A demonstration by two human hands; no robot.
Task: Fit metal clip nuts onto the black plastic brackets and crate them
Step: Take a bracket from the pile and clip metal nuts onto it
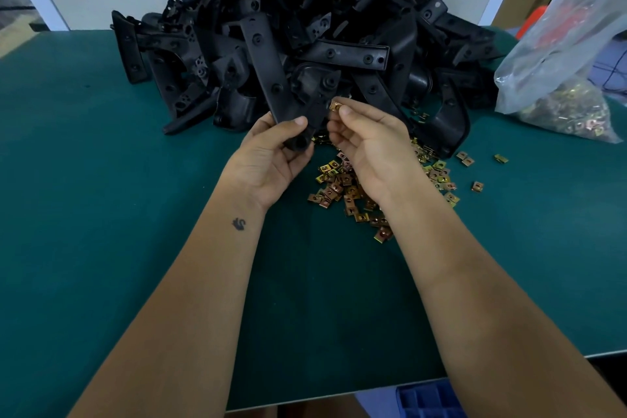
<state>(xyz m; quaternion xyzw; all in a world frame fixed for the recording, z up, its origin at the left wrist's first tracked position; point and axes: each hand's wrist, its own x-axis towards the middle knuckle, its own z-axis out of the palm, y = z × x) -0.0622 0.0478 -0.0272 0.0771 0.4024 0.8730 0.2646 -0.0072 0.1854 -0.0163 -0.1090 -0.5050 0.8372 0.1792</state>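
Left hand (271, 149) grips bracket (271, 78); right hand (366, 136) pinches clip nut (336, 106) at its edge; risk: nut skews, slips, drops among loose nuts (353, 187).

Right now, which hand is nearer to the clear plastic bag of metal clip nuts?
Right. The right hand, pinching a brass-coloured clip nut, is mid-table, on the side toward the clear plastic bag; the left hand, gripping a black plastic bracket, lies farther away.

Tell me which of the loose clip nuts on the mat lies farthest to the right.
The lone clip nut at the far right, below the plastic bag. It sits apart from the main scatter, beyond the nearby pair.
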